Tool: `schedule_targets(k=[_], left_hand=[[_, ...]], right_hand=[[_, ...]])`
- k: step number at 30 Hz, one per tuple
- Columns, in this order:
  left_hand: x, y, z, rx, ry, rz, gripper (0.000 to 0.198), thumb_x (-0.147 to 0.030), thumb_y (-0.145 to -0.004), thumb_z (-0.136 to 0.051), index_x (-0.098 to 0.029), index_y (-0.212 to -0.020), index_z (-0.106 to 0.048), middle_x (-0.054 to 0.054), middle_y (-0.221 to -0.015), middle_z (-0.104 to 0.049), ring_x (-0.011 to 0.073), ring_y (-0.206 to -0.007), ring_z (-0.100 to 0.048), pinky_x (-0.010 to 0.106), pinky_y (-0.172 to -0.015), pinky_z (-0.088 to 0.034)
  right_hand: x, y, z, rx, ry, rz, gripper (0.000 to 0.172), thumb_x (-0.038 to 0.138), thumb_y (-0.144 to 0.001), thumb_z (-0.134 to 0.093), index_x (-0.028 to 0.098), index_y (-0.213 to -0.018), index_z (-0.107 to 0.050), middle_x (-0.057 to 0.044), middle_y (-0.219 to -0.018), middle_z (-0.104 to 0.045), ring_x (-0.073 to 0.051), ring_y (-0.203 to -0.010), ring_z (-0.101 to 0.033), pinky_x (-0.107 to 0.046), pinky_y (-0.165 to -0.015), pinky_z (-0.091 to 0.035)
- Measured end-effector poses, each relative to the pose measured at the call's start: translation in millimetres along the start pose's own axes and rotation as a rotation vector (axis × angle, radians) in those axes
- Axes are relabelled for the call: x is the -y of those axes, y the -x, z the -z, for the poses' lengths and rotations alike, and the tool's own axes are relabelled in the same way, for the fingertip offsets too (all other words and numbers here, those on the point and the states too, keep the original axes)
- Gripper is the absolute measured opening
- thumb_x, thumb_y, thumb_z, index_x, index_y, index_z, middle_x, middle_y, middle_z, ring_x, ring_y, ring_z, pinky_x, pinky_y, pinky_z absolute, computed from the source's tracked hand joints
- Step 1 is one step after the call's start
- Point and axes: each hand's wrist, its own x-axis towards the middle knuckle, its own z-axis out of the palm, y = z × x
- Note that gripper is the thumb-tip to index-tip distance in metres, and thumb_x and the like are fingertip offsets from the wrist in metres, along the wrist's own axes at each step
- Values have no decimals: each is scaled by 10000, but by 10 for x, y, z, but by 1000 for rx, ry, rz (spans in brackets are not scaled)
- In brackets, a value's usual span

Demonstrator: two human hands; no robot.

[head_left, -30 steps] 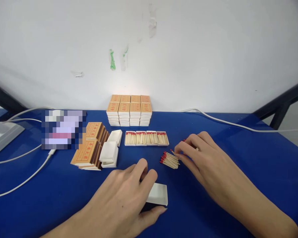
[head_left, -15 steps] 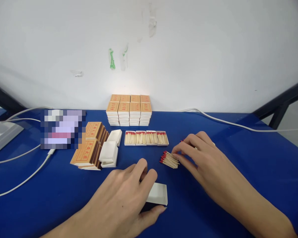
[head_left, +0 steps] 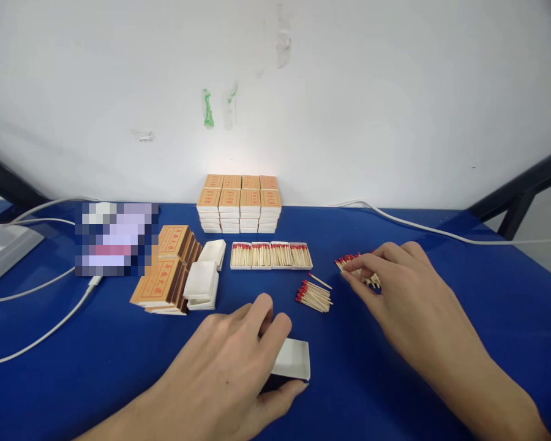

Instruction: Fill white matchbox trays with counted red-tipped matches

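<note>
My left hand is closed around a white matchbox tray, whose visible right end has nothing in it. To the right, my right hand has thumb and index finger together at the near left side of a loose heap of red-tipped matches, partly covering it; whether a match is between the fingertips cannot be seen. Between the hands lies a smaller bunch of matches, heads to the left. One single match lies just beyond that bunch, at a slant.
A row of trays filled with matches lies ahead. Behind it, orange-topped matchboxes are stacked against the wall. At left are white trays, orange-brown matchbox sleeves, a blurred-out device and white cables.
My right hand has moved right and away from the small bunch to the larger heap. A single match now lies beside the bunch. My left hand and its tray have stayed put.
</note>
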Motion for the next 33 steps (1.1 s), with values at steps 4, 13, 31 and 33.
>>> schedule_targets(k=[4,13,31,33], left_hand=[[-13,-5,37,10,-7,-17,399,-318,-911,-922,-254,-1110,-583,5,-1049,-602,262,-760,-706,410,-535,-479],[-12,-11,32,4,1,-14,410,-300,-897,-926,-255,-1115,-581,6,-1051,-597,268,-768,-706,407,-534,-474],[-4,-16,44,-5,-4,-23,425,-316,-894,-951,-254,-1098,-583,-2,-1029,-596,253,-744,-697,402,-529,-463],[5,-13,37,-9,-6,-22,430,-318,-893,-949,-254,-1105,-581,-1,-1031,-594,260,-757,-704,404,-529,-458]], right_hand=[[17,11,-34,6,45,24,359,299,-1140,-530,201,-993,-842,-134,-939,-721,-330,-929,-573,-454,-737,-496],[28,32,-44,-1,80,-6,325,293,-1139,-546,202,-1004,-827,-142,-932,-723,-346,-941,-572,-453,-717,-500],[28,40,-93,-20,56,-49,314,309,-1123,-569,190,-995,-831,-139,-921,-737,-349,-941,-574,-466,-745,-509],[28,41,-92,-17,53,-47,318,312,-1123,-569,183,-1005,-836,-142,-916,-739,-352,-936,-572,-467,-728,-505]])
